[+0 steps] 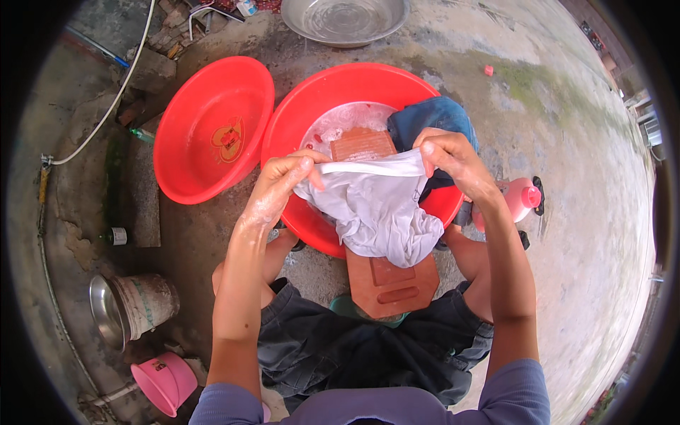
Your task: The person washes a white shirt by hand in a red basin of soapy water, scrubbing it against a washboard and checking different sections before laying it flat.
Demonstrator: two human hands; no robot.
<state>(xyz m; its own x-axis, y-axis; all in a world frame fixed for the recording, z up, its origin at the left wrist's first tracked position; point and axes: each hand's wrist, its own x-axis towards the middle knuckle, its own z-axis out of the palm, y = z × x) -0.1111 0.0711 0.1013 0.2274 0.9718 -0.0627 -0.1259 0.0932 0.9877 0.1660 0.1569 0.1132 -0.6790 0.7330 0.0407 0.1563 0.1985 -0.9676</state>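
Note:
A wet white garment [382, 205] is stretched by its band between my two hands, above a washboard. My left hand [283, 180] pinches one end of the band, and my right hand [453, 159] grips the other end. The rest of the cloth hangs in folds onto the reddish-brown washboard [392, 290], which leans out over the near rim of a large red basin [297, 106]. Soapy water [347, 117] foams inside that basin. Blue denim clothing [432, 117] drapes over its right rim, beside my right hand.
An empty-looking red basin [191, 127] tilts at the left. A metal basin [343, 21] stands at the far side. Right of the washing basin is a pink bottle [520, 198]. A bucket [152, 304] and a pink pail [166, 382] sit lower left; a white hose [131, 78] hangs there.

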